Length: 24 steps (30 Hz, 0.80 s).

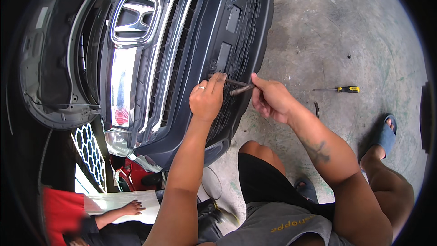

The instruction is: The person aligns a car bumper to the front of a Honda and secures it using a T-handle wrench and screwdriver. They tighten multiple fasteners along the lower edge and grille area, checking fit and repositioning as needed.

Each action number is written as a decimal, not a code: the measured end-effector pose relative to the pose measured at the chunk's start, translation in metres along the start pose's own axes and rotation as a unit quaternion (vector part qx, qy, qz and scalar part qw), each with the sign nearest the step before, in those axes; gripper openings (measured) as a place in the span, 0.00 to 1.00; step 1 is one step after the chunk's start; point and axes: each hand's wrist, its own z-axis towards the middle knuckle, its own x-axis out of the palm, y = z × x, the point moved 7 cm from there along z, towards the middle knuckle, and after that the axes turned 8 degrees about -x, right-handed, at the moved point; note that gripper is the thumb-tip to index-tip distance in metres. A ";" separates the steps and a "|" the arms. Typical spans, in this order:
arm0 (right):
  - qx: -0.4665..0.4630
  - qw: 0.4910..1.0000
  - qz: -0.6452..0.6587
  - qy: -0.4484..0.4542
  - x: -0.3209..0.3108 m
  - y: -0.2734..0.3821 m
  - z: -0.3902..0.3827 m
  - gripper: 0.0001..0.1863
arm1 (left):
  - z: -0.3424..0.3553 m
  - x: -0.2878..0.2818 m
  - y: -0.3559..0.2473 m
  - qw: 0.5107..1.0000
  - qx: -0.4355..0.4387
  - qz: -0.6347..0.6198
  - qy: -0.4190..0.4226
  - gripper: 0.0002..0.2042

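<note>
My right hand pinches the crossbar of a dark metal T-handle wrench between thumb and fingers. The wrench's shaft runs left toward the black front bumper of a car. My left hand, with a ring on one finger, closes around the shaft's far end against the bumper. Those fingers hide the tip and whatever it meets. Just beyond them, two pale rectangular recesses show in the bumper face.
A chrome grille bar with an emblem lies left of the bumper, below the raised hood. On the concrete floor rest a yellow-and-black screwdriver and a small dark rod. Another person's hand appears at lower left.
</note>
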 end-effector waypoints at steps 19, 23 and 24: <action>-0.331 0.886 -0.322 -0.052 0.002 0.069 -0.031 0.34 | -0.004 -0.006 0.002 1.000 0.025 0.011 0.002 0.10; -0.496 0.735 -0.449 -0.110 0.014 0.093 -0.048 0.31 | -0.003 -0.007 0.002 0.999 0.028 0.017 0.000 0.10; -0.456 0.765 -0.442 -0.110 0.014 0.089 -0.042 0.31 | -0.003 -0.008 0.003 0.999 0.026 0.021 0.001 0.10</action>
